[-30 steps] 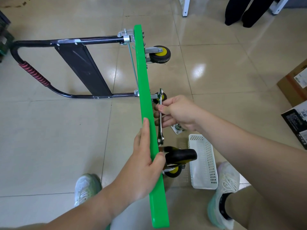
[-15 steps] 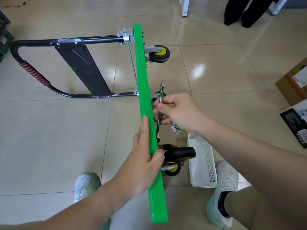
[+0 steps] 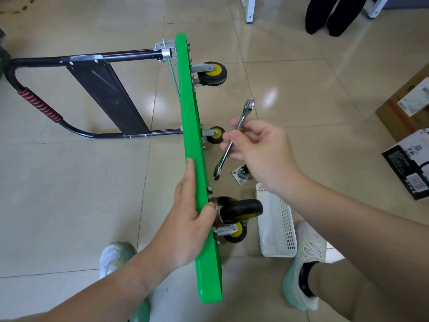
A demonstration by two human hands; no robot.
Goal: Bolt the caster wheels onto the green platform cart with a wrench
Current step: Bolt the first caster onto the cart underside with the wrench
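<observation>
The green platform cart stands on its long edge on the tiled floor, its black handle folded out to the left. My left hand grips the platform's upper edge, thumb on the wheel side. Three casters show on the right face: a far one, a middle one and a near black one. My right hand holds a silver wrench at mid-shaft, tilted, away from the platform. A loose caster plate lies on the floor below it.
A white plastic basket sits on the floor by my right shoe. Cardboard boxes stand at the right edge. Another person's dark legs and a white table leg are at the top.
My right hand has pulled the wrench off the platform's wheel side and swung it out to the right, tilted. The left hand keeps its grip on the edge.
</observation>
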